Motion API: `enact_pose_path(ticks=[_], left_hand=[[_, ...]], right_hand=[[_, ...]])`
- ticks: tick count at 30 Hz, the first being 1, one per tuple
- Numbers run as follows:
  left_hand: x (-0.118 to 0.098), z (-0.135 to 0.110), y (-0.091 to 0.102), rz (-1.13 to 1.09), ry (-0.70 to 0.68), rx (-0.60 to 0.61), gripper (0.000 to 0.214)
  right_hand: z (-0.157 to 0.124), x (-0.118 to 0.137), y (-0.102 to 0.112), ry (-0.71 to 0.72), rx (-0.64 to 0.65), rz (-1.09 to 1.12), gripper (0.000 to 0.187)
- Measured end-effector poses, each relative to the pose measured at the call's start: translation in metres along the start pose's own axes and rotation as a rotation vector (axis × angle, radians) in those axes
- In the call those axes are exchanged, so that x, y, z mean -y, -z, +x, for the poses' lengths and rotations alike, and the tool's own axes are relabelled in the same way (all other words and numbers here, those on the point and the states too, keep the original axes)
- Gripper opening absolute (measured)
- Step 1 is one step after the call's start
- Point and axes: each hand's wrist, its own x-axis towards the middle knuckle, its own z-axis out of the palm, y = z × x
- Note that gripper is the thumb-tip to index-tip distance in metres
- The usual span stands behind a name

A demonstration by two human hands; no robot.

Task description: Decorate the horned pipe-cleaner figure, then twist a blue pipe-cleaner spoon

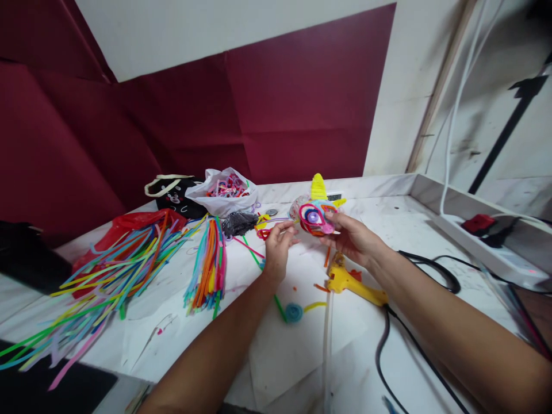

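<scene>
Craft figure [314, 217], covered in bright coils with a yellow spike [318, 187] on top, is held up off the table, beyond the glue gun [357, 284] and a little to its left. The right hand [356, 237] has it clamped by the near edge on the right, thumb over the front and the other fingers behind or below. That grip seems chosen to leave the round eye-like coil uncovered and turned toward the wearer.

On the glue gun's left and farther off, the left hand [280, 244] is raised beside the figure, its fingers bent and the thumb close to them; at this size I cannot tell whether they pinch some small piece or are bare.

The glue gun itself lies just below the right hand, its handle pointing right, presumably so that hand can reach it easily. Its black cord [382, 345] runs toward the wearer, away from the figure. Well left of the glue gun, the bundle of pipe cleaners [210, 264] lies lengthwise, likely for easy picking. Nearer, to the gun's left, a blue coil [294, 313] rests flat.
</scene>
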Motion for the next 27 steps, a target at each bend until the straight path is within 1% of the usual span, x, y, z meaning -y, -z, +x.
enact_pose_path(ticks=[3, 7, 10, 13, 17, 22, 25, 27], left_hand=[[-0.0018, -0.0042, -0.0037, 0.013, 0.003, 0.060, 0.037], [-0.0016, -0.0085, -0.0066, 0.014, 0.007, 0.136, 0.050], [-0.0015, -0.0099, -0.0070, -0.005, 0.005, 0.198, 0.060], [-0.0025, -0.0104, -0.0069, -0.003, 0.006, 0.225, 0.067], [-0.0041, -0.0109, -0.0064, 0.005, 0.028, 0.247, 0.071], [-0.0020, -0.0095, -0.0050, -0.011, 0.043, 0.265, 0.077], [-0.0004, -0.0091, -0.0049, -0.037, 0.055, 0.275, 0.075], [-0.0010, -0.0099, -0.0054, -0.074, 0.090, 0.270, 0.071]], right_hand=[[0.0007, -0.0021, -0.0002, -0.019, 0.009, 0.020, 0.021], [0.0006, -0.0046, -0.0013, -0.046, 0.024, 0.035, 0.026], [-0.0001, -0.0062, -0.0023, -0.056, 0.037, 0.031, 0.025], [-0.0007, -0.0077, -0.0030, -0.057, 0.057, 0.025, 0.026], [-0.0002, -0.0096, -0.0028, -0.055, 0.074, 0.003, 0.027], [-0.0001, -0.0104, -0.0034, -0.061, 0.076, -0.018, 0.035], [-0.0021, -0.0081, -0.0053, -0.069, 0.079, -0.033, 0.034], [-0.0040, -0.0058, -0.0062, -0.077, 0.080, -0.049, 0.032]])
